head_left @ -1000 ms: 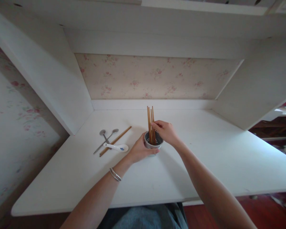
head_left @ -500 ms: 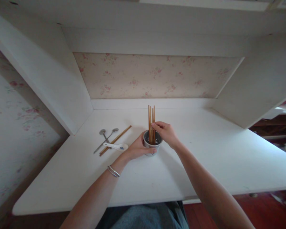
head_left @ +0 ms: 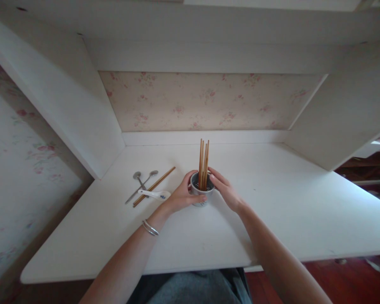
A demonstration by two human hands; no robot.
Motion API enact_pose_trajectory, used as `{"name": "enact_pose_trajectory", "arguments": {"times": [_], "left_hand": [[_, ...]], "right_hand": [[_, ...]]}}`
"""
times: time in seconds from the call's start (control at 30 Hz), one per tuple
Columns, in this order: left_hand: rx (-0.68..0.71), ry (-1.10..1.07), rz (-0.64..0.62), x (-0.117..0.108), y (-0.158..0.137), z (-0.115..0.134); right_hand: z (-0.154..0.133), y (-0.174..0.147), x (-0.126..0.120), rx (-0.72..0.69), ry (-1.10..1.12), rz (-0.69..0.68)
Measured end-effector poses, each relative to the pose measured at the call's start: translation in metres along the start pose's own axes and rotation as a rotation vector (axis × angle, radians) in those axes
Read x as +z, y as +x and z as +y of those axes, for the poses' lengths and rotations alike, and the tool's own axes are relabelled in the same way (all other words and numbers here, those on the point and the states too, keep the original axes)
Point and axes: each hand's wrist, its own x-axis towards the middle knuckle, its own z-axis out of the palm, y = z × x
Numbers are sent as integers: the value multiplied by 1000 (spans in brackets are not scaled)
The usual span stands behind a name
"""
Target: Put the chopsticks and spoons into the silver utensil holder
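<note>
A perforated metal chopstick holder [head_left: 200, 200] stands upright on the white tabletop. My left hand [head_left: 181, 196] is wrapped round its left side, thumb across the front. My right hand [head_left: 227, 192] lies against its right side with the fingers reaching round the rim; the fingertips are partly hidden. Several wooden chopsticks [head_left: 204, 162] stand in the holder, leaning slightly, with no hand on them. Left of my left hand are a white ceramic spoon [head_left: 155, 194], a pair of wooden chopsticks [head_left: 161, 177] and two metal spoons [head_left: 137, 175] [head_left: 153, 173], lying crossed over one another.
The white tabletop [head_left: 272, 202] is closed in by side panels and a flowered back wall [head_left: 190, 101]. A shelf [head_left: 190, 25] hangs overhead. The table's front edge is close to my body, above a red floor [head_left: 329, 278].
My right hand has let go of the chopsticks in the holder and moved down to the holder's right side. Those chopsticks now lean a little to the right. My left hand stays on the holder.
</note>
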Motion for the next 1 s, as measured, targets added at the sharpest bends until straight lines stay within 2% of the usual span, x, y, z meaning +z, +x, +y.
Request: {"name": "enact_pose_trajectory", "arguments": {"times": [0.13, 0.27, 0.33, 0.4, 0.47, 0.53, 0.6, 0.67, 0.7, 1.0], "left_hand": [[-22, 102, -11, 1, -3, 11], [-34, 321, -65, -13, -6, 28], [-119, 545, -24, -31, -5, 37], [-198, 844, 159, -52, -1, 46], [-226, 1167, 248, -73, 3, 53], [-351, 1459, 201, -90, 7, 56], [-542, 1634, 104, -102, 10, 55], [-672, 1683, 33, -109, 11, 51], [-692, 1680, 17, -111, 12, 49], [-767, 1517, -84, -120, 33, 38]], "right_hand": [[5, -12, 5, -75, 63, -155], [3, -14, 8, -105, 23, -165], [2, -13, 7, -82, -19, -154], [1, -13, 6, -57, -41, -150], [0, -14, 5, -47, -44, -152], [-1, -14, 5, -44, -35, -152], [0, -14, 5, -48, -21, -154], [0, -14, 5, -51, -12, -160], [1, -14, 4, -53, -9, -163], [5, -13, 3, -60, -5, -166]]}}
